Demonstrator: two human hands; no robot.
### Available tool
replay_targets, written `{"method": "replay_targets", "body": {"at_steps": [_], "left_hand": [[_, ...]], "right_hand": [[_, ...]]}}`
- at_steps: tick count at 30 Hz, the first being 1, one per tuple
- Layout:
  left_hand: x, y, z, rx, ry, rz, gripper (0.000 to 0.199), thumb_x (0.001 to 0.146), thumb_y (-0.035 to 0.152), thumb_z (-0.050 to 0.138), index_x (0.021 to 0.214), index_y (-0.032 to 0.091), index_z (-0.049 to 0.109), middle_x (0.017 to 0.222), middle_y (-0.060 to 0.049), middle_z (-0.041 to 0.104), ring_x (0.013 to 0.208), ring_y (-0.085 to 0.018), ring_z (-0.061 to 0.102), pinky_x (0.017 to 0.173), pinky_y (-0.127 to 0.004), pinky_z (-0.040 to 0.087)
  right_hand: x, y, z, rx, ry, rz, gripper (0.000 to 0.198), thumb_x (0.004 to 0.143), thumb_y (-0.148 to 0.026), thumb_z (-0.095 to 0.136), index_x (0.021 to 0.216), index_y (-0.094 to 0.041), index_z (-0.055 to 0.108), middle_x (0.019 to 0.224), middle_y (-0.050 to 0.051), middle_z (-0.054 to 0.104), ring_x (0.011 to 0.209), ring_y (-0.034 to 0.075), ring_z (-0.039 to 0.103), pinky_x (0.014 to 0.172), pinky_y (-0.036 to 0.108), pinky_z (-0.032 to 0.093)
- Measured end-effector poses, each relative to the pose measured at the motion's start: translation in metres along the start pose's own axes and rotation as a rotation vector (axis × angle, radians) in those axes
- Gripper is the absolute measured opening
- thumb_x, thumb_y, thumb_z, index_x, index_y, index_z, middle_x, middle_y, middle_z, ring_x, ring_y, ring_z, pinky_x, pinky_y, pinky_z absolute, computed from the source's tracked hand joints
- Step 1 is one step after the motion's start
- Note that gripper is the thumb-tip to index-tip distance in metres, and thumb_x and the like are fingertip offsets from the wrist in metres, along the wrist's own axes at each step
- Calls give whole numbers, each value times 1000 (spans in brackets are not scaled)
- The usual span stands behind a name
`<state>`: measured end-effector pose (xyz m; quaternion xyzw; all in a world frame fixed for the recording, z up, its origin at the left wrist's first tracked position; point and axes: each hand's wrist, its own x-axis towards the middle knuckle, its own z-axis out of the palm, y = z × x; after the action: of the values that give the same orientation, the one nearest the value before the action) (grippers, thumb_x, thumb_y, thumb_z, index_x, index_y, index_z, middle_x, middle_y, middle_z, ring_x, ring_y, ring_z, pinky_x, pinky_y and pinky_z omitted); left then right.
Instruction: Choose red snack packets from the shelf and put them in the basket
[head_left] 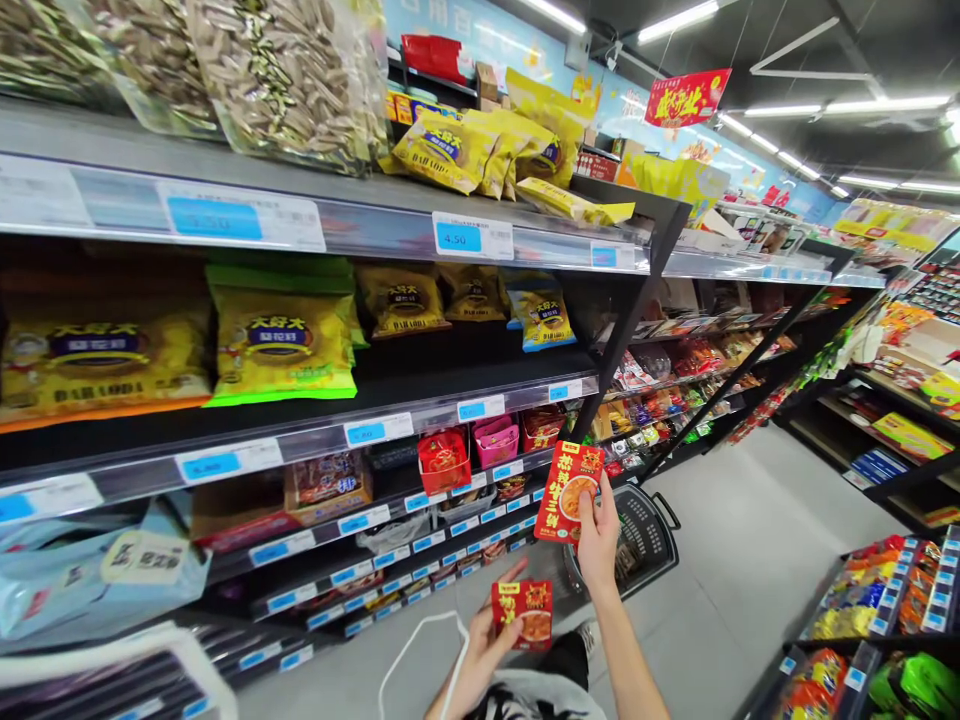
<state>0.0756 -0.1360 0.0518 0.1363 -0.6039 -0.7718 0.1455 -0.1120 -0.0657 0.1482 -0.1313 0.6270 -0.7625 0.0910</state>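
My right hand [598, 525] grips a red snack box [559, 490] with yellow lettering and a picture of a bowl of food on its front. It is held upright, thumb on the front face, in front of the lower shelves. Lower and to the left, my left hand [487, 645] holds a smaller red packet [523, 612] of similar design, its thumb across the front. Under my right hand, on the floor, a dark shopping basket [649, 545] is partly hidden by the hand and the box.
Shelves on the left carry yellow snack bags [285, 345], sunflower seed bags [277, 80] and small boxes of red packets [444, 460]. A white cable [420, 625] hangs near my left hand. A grey floor aisle [739, 520] runs right, beside a display of bagged snacks [862, 595].
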Motion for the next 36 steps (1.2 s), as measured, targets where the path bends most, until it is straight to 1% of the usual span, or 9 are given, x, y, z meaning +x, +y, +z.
{"method": "replay_targets", "body": {"at_steps": [8,13,20,24,26,27,29,31,36], "left_hand": [[-1,2,7,-42,-16,-60,55,89,60,65,118,16,77,137,-19,64,139,-38,50,121,-52,33],[0,6,12,-25,-18,-62,56,87,63,66,113,16,79,138,-19,63,143,-39,45,122,-52,33],[2,9,16,0,-61,-62,53,90,61,62,118,18,77,139,-18,63,141,-38,48,120,-50,37],[1,3,15,3,-63,-62,54,91,60,62,120,16,76,143,-18,60,143,-38,45,121,-51,34],[0,0,15,-12,-53,-79,55,89,60,64,120,16,76,147,-18,57,141,-40,46,120,-52,36],[-1,0,16,-23,-51,-90,56,89,61,65,120,15,76,149,-18,55,140,-40,48,118,-51,38],[-3,0,18,-50,-56,-115,57,87,61,67,119,14,76,149,-18,55,134,-40,54,113,-50,45],[-5,1,21,-77,-25,-125,58,84,61,70,116,14,77,146,-19,58,127,-39,60,109,-49,49],[-11,-7,23,-95,89,-153,59,78,63,76,109,13,78,129,-19,70,121,-37,64,111,-50,47]], "right_hand": [[-5,0,-9,12,19,22,90,89,-57,68,159,-14,32,121,16,72,97,25,72,83,35,60],[-5,-3,-10,1,28,34,94,87,-61,69,158,-10,35,111,16,75,88,26,73,75,35,60],[-1,-2,-11,32,49,20,89,88,-57,69,156,-11,37,112,14,75,103,26,70,89,35,57],[1,-2,-12,90,94,37,75,86,-55,72,147,-16,52,120,12,72,103,24,69,87,33,57],[0,-5,-16,214,71,110,57,86,-50,74,132,-19,64,96,4,75,82,17,69,73,26,56],[-1,-6,-18,316,13,171,46,87,-46,74,125,-19,68,77,-1,70,64,13,63,63,22,52],[-4,-10,-24,551,-137,283,28,89,-32,73,113,-20,71,52,-12,46,38,5,36,44,16,36],[-9,-13,-29,749,-218,322,20,91,-16,67,110,-20,71,47,-16,27,32,3,12,37,14,20],[-18,-16,-30,998,-138,325,25,96,-5,51,102,-17,72,45,-18,22,33,2,1,37,14,1]]}}
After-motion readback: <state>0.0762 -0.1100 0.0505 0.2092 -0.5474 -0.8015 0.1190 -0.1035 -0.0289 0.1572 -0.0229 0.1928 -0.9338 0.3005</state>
